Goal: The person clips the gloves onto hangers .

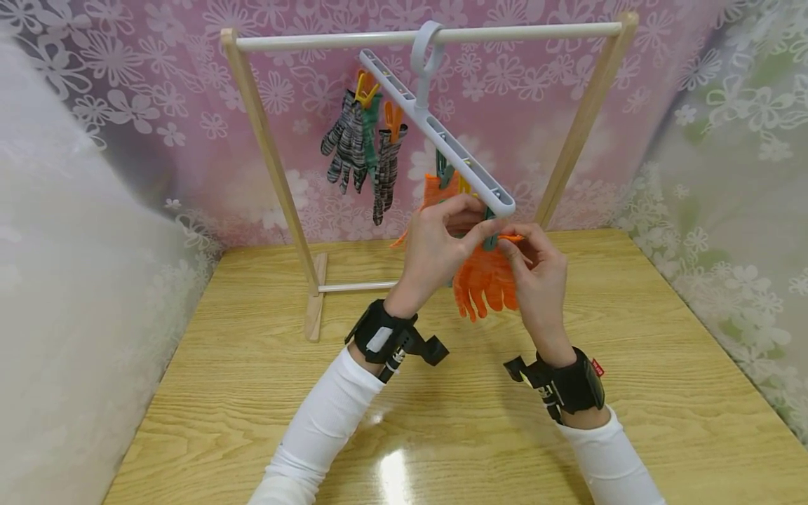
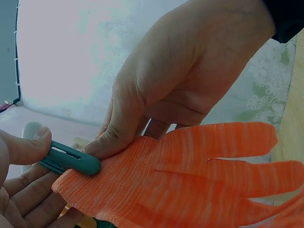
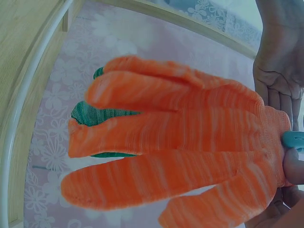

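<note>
Orange glove (image 1: 486, 284): hanging below the grey hanger (image 1: 442, 137), cuff sitting at the teal clip (image 2: 71, 159).
Left hand (image 1: 438, 245): pinching the clip.
Right hand (image 1: 536, 277): pinching the cuff.
Risk: cuff slipping free if the clip is biting only the edge.

A light wooden table (image 1: 663, 393); on it stands a wooden drying rack (image 1: 313, 301), feet resting flat.

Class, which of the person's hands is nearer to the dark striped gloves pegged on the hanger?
Left. The left hand is just below and right of the dark striped gloves; the right hand is farther right.
</note>
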Demonstrator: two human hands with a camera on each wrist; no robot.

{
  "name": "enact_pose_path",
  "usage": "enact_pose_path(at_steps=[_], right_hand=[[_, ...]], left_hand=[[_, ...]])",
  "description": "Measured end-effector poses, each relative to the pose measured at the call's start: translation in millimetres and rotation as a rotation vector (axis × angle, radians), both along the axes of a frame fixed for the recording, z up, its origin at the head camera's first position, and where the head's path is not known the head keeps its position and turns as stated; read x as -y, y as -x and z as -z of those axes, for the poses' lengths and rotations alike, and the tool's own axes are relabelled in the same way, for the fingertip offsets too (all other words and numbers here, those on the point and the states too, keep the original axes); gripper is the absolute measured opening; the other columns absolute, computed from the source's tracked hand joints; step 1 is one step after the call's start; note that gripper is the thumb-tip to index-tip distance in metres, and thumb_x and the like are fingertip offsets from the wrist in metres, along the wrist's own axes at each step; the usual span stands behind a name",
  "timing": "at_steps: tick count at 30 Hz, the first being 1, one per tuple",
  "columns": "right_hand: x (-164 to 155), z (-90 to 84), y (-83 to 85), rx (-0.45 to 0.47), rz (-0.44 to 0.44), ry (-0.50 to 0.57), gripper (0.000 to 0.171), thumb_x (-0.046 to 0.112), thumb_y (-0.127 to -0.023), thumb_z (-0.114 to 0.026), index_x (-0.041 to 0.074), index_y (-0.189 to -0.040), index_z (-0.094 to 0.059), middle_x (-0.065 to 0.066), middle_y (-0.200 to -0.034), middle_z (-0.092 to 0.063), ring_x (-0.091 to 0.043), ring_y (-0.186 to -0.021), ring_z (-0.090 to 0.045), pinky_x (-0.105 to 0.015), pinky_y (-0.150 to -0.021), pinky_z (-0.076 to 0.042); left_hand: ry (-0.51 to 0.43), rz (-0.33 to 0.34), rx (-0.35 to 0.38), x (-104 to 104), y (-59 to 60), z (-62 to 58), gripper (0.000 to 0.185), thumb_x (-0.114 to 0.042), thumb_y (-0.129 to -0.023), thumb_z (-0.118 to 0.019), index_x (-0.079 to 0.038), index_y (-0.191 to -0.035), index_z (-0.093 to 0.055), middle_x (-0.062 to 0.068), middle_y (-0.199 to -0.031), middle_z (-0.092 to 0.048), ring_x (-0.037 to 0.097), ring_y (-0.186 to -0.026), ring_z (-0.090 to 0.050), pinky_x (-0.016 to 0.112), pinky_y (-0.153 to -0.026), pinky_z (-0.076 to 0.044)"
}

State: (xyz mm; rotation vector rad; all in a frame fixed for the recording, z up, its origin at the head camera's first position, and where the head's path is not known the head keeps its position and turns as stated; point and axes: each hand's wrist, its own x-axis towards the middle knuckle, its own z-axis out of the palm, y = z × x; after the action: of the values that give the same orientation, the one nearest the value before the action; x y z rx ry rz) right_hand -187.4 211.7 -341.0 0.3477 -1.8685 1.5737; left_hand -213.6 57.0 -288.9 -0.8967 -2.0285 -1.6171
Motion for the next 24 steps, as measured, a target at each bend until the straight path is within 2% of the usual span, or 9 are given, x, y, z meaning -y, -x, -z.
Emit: enact_pose_path(at_steps=[7,15,19,24], right_hand=[[-0.5,1.3,-1.2,0.004,-0.019,0.053,0.015,0.001,-0.097,-0.067,0.005,-0.11,-0.072,-0.007,-0.105,-0.068,-0.012,-0.092,-0.069,-0.019,-0.082,-0.057],[-0.8,1.3,-0.3,-0.006,-0.004,0.059,0.015,0.003,-0.096,-0.068,0.001,-0.111,-0.071,0.0,-0.102,-0.068,-0.012,-0.09,-0.069,-0.019,-0.081,-0.056],[-1.1,0.6,-0.2,-0.014,-0.01,0.054,0.019,0.004,-0.097,-0.067,-0.006,-0.112,-0.068,0.005,-0.1,-0.068,-0.011,-0.088,-0.069,-0.019,-0.081,-0.056],[-1.9,1.8,-0.6,-0.017,-0.023,0.066,0.021,0.004,-0.097,-0.066,-0.009,-0.113,-0.066,0.005,-0.1,-0.068,-0.011,-0.088,-0.069,-0.019,-0.081,-0.056]], left_hand=[[0.013,0.004,0.002,0.3,-1.0,2.5,0.019,-0.012,-0.089,-0.08,-0.001,-0.103,-0.074,0.013,-0.099,-0.078,0.015,-0.089,-0.076,0.019,-0.078,-0.058],[0.01,0.027,0.03,-0.5,-2.9,4.4,0.024,-0.015,-0.088,-0.081,-0.002,-0.107,-0.073,0.012,-0.103,-0.077,0.013,-0.091,-0.075,0.019,-0.08,-0.058],[-0.003,0.042,0.029,-1.4,-3.4,6.0,0.027,-0.015,-0.087,-0.082,-0.003,-0.109,-0.072,0.012,-0.103,-0.077,0.013,-0.09,-0.075,0.02,-0.08,-0.058],[-0.021,0.064,0.043,-2.5,-3.6,8.5,0.031,-0.014,-0.087,-0.081,-0.002,-0.113,-0.07,0.013,-0.105,-0.076,0.014,-0.092,-0.075,0.02,-0.083,-0.058]])
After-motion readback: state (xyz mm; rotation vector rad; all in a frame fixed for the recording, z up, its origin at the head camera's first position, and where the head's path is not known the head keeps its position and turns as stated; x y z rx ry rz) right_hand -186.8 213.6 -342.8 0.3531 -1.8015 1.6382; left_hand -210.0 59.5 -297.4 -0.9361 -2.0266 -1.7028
